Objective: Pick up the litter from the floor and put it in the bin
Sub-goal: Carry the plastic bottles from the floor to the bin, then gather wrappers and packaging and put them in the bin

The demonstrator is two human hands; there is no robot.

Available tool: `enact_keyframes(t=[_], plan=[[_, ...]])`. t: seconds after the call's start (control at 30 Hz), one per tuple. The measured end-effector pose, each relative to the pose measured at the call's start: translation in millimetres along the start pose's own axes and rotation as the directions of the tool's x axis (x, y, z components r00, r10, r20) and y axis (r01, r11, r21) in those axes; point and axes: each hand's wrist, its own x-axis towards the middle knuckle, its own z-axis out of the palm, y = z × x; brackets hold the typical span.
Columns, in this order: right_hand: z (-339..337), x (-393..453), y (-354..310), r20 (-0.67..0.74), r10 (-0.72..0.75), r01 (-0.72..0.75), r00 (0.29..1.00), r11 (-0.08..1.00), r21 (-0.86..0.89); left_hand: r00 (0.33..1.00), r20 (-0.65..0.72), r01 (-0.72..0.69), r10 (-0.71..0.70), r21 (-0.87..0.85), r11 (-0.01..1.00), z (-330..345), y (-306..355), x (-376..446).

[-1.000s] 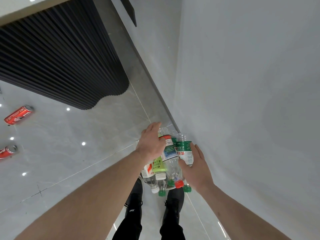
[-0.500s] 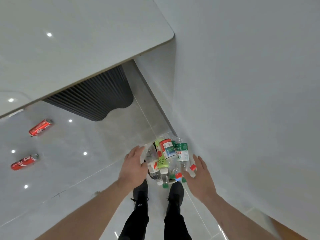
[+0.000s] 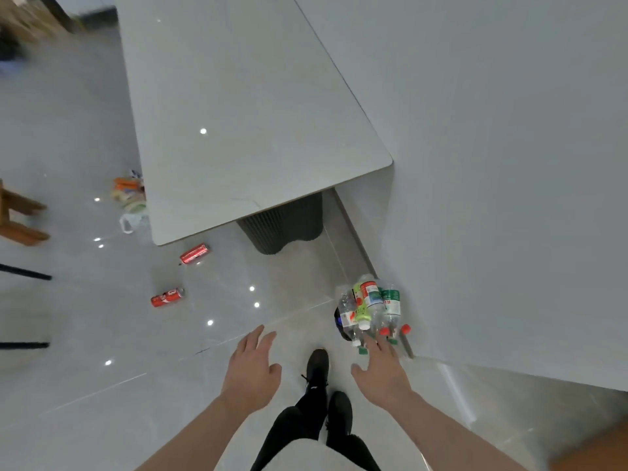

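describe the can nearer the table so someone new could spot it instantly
Start at the long grey table and find its near corner, above the dark fluted base. Just off that corner, on the shiny floor, lies a red can on its side. A second red can lies further from the table, closer to the person's left hand.

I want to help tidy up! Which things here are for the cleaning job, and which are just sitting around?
For the job:
two red cans on the floor
heap of wrappers and a bag by the table
bottles crammed in the dark bin
both empty hands

Just there:
white table
wooden stool
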Motion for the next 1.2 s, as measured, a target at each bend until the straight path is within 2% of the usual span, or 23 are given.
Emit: enact_keyframes(t=[0.23,0.4,0.6,0.87,1.03,1.2], plan=[[17,-49,-63,0.042,-0.139,0.144,0.989,0.971,-0.191,0.985,-0.138,0.098,-0.102,-0.034,0.995,-27,-69,-80],[40,-65,-127,0.037,-0.211,0.213,0.977,0.944,-0.251,0.962,-0.214,0.148,-0.167,-0.103,0.984,-55,-135,-111],[101,-76,-223,0.055,-0.215,0.221,0.975,0.928,-0.301,0.955,-0.243,0.151,-0.168,-0.086,0.985,-90,-244,-139],[191,-98,-352,-0.015,-0.195,0.191,0.981,0.972,-0.138,0.969,-0.220,0.110,-0.110,-0.010,0.994,-153,-377,-153],[205,-93,-401,-0.040,-0.172,0.167,0.984,0.980,-0.107,0.973,-0.232,0.020,-0.015,0.022,1.000,-211,-412,-119],[210,-52,-455,-0.066,-0.141,0.133,0.988,0.985,-0.105,0.972,-0.232,-0.036,0.040,0.023,0.999,-271,-441,-64]])
